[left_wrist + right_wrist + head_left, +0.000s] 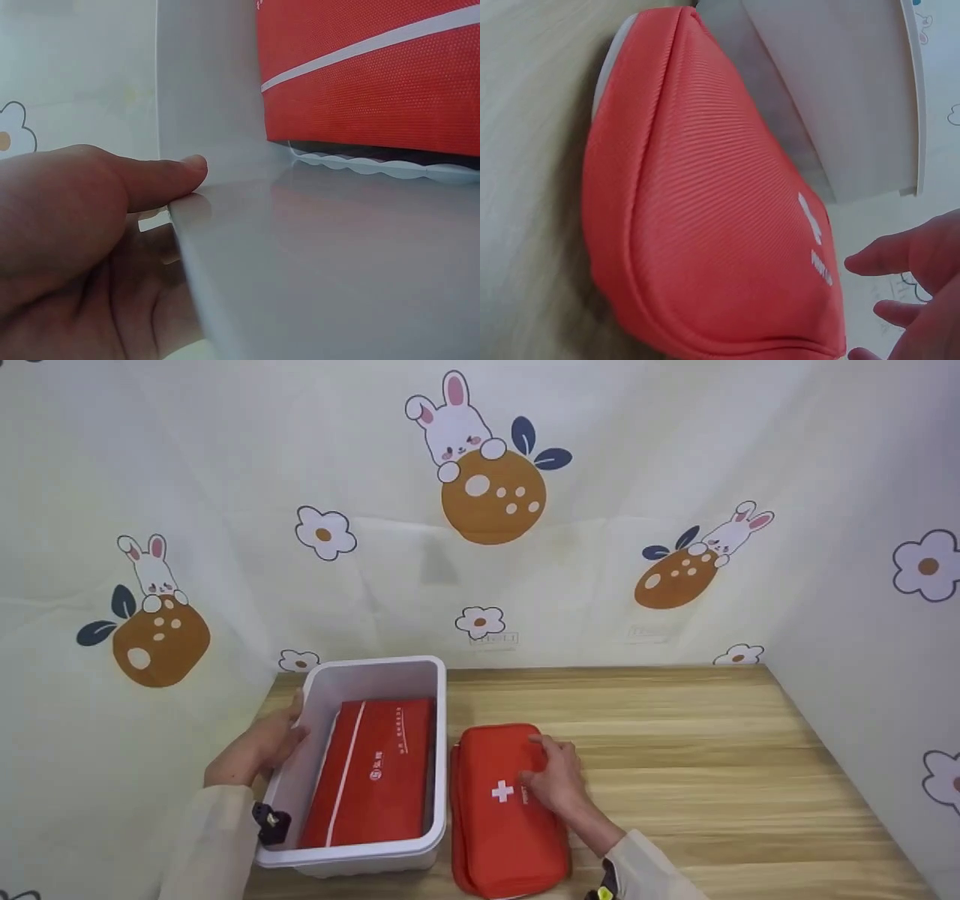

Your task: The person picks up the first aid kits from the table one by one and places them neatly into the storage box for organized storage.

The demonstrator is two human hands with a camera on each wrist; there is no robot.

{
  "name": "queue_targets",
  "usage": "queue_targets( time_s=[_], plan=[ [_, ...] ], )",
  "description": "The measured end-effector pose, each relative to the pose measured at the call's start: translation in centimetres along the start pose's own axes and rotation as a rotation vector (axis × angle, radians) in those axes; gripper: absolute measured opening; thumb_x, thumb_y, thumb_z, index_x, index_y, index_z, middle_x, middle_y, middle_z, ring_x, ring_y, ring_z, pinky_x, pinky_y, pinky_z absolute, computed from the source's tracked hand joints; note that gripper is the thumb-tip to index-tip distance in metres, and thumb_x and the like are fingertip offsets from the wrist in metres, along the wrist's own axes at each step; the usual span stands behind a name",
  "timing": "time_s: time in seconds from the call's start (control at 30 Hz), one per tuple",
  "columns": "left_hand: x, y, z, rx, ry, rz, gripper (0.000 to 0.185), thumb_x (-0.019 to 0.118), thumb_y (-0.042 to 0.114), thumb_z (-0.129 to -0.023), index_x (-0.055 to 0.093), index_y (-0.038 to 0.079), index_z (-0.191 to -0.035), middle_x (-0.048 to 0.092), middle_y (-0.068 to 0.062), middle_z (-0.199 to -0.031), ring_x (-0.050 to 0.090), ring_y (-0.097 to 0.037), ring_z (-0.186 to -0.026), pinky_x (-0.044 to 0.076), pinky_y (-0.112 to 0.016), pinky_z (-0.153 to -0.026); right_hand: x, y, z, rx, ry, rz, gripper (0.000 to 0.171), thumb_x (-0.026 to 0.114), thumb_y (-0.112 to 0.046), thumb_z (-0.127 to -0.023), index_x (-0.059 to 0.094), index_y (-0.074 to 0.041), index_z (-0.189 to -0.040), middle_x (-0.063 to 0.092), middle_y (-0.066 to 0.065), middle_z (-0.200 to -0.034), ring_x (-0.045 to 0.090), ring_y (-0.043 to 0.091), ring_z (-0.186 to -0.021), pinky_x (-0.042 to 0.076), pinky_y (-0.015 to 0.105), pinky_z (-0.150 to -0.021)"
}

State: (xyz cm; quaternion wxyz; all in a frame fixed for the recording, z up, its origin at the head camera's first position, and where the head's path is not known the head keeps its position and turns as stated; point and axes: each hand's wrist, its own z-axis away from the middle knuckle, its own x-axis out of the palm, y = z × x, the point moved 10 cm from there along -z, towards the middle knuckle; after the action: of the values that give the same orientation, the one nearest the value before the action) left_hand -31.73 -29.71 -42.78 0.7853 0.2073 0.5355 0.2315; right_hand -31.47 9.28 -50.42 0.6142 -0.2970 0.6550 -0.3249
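Note:
A white plastic bin [442,750] stands on the left of the table, holding a red package [382,780] with a white stripe and white lettering. My left hand [264,741] grips the bin's left wall, the thumb [169,180] over the rim and the other fingers outside. To the right of the bin lies a red first aid pouch [506,832] with a white cross. My right hand [559,776] hovers over the pouch's upper right part, fingers loosely bent and holding nothing. In the right wrist view the fingertips appear slightly apart from the pouch [720,202].
The wood-grain table [697,780] extends to the right of the pouch. A pale curtain [600,570] printed with rabbits, oranges and flowers hangs behind and along both sides. Inside the bin, a clear scalloped edge [375,165] shows beneath the red package.

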Motion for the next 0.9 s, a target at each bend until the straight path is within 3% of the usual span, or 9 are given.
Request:
queue_targets(
  time_s=[0.2,0.43,0.67,0.9],
  plan=[
    [0.0,-0.1,0.1,-0.006,-0.003,0.027,0.064,0.037,0.009,-0.107,-0.001,-0.006,-0.156,0.042,-0.043,-0.129,0.064,-0.047,-0.101,0.060,-0.061,-0.073,0.5,0.9,0.2,0.009,-0.051,-0.044,0.065,0.083,-0.004,-0.074,0.059,-0.001,-0.134,0.051,0.029,-0.121,0.054,0.036,-0.107,0.053,0.053,-0.093],
    [-0.2,0.0,0.0,0.005,0.017,0.004,0.062,0.035,0.012,-0.108,0.002,-0.008,-0.156,0.041,-0.043,-0.134,0.063,-0.047,-0.104,0.060,-0.058,-0.077,0.8,1.5,0.1,0.030,-0.083,-0.079,0.077,0.084,-0.006,-0.074,0.049,0.006,-0.141,0.048,0.032,-0.128,0.053,0.038,-0.110,0.053,0.054,-0.097],
    [-0.1,0.0,0.1,-0.005,0.015,-0.026,0.064,0.036,0.011,-0.107,-0.001,-0.007,-0.156,0.029,-0.045,-0.146,0.061,-0.049,-0.109,0.059,-0.059,-0.080,1.2,2.8,0.0,0.168,-0.125,-0.141,0.092,0.085,-0.007,-0.074,0.032,0.014,-0.146,0.045,0.035,-0.134,0.059,0.039,-0.111,0.057,0.051,-0.095],
    [0.0,-0.2,0.0,-0.022,0.003,-0.007,0.067,0.038,0.009,-0.107,-0.005,-0.005,-0.156,0.031,-0.044,-0.143,0.063,-0.045,-0.102,0.060,-0.059,-0.076,1.8,3.9,0.1,0.255,-0.220,-0.215,0.085,0.083,-0.008,-0.077,0.031,0.016,-0.140,0.059,0.030,-0.122,0.067,0.032,-0.100,0.061,0.047,-0.085]
  ],
)
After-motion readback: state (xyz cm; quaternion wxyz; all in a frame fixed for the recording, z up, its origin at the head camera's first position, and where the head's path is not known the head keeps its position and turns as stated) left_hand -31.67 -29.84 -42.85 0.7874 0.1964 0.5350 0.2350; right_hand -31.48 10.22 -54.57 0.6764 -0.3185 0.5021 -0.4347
